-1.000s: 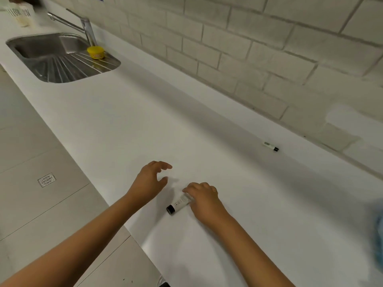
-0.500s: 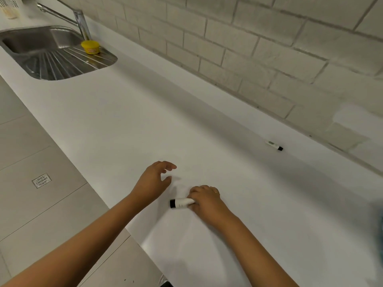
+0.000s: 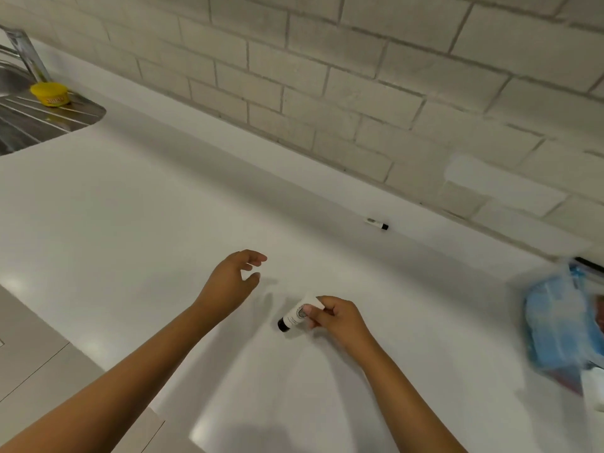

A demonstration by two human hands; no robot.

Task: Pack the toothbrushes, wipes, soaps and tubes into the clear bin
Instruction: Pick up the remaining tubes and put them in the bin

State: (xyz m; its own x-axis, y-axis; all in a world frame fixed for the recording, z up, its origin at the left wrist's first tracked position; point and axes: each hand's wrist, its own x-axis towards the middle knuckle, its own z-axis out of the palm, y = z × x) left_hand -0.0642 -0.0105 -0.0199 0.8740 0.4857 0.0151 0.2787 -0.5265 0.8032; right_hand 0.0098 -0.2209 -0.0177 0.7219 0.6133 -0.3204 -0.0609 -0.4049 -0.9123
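My right hand (image 3: 338,317) pinches a small white tube with a black cap (image 3: 295,316), lifted a little off the white counter with its cap pointing down-left. My left hand (image 3: 233,282) hovers just to the left of it, fingers apart and holding nothing. A second small white tube with a black cap (image 3: 376,223) lies far back near the wall. At the right edge a blurred clear bin (image 3: 588,380) shows, with a blue wipes pack (image 3: 555,325) in it.
The white counter (image 3: 147,223) runs along a brick wall (image 3: 359,76). At the far left a steel sink drainer (image 3: 36,122) holds a yellow tub (image 3: 50,94) beside the tap (image 3: 24,50). The counter's front edge drops to a tiled floor (image 3: 36,364) at lower left.
My right hand has picked the tube up from the counter, where it lay flat. The view has swung right, bringing the bin and blue pack into sight. My left hand stays open.
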